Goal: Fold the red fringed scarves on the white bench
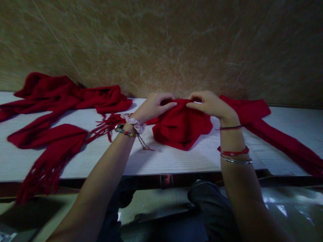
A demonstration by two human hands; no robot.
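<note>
A red scarf [183,126] is bunched in front of me, its lower part resting in loose folds on the white table [161,163]. My left hand [156,105] pinches its upper edge between thumb and fingers. A short way to the right, my right hand [211,105] pinches the same edge, its thumb pointing inward. The fingertips of both hands are partly hidden behind the cloth. A strip of red cloth with a fringe [112,122] runs out past my left wrist; I cannot tell whether it belongs to the held piece.
Crumpled red scarves [68,97] lie at the left, one fringed end [41,178] hanging over the front edge. More folded red cloth [252,111] lies at the right, with a long strip reaching toward the right edge. A brown marbled wall [161,47] stands behind the table.
</note>
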